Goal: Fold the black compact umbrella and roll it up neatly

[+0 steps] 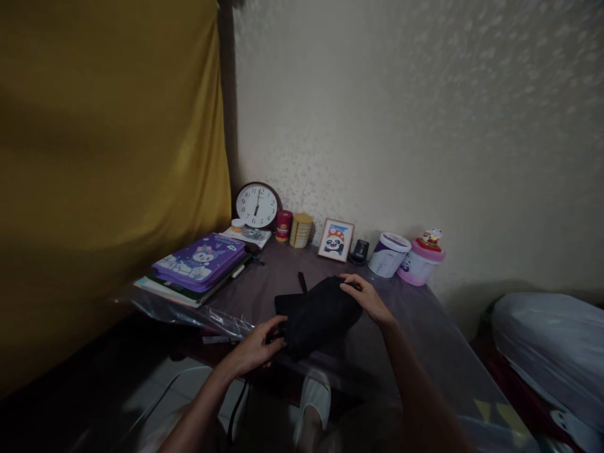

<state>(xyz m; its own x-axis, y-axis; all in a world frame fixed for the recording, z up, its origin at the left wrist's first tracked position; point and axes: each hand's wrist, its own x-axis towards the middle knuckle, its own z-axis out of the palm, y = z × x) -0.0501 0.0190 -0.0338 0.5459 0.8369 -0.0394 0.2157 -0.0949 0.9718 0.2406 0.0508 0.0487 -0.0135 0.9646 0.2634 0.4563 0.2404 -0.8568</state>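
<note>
A black folding umbrella [321, 314], its cloth loosely bunched, lies slanted over the front of the dark table. A short strap [302, 282] sticks out from its far side. My left hand [260, 343] is closed around its near-left end, where a dark handle partly shows between the fingers. Below that hand hangs a thin black cord [236, 406]; where its upper end is fixed cannot be seen. My right hand [365, 297] rests on the far-right end of the cloth, with thumb and fingers gripping the edge.
A purple case [202, 261] tops a stack of books at left. Along the wall stand a clock [257, 206], a red can [284, 226], a yellow can [301, 231], a panda picture [336, 240], a black stapler-like item [359, 251] and two tubs [389, 255]. Clear plastic covers the table [415, 340].
</note>
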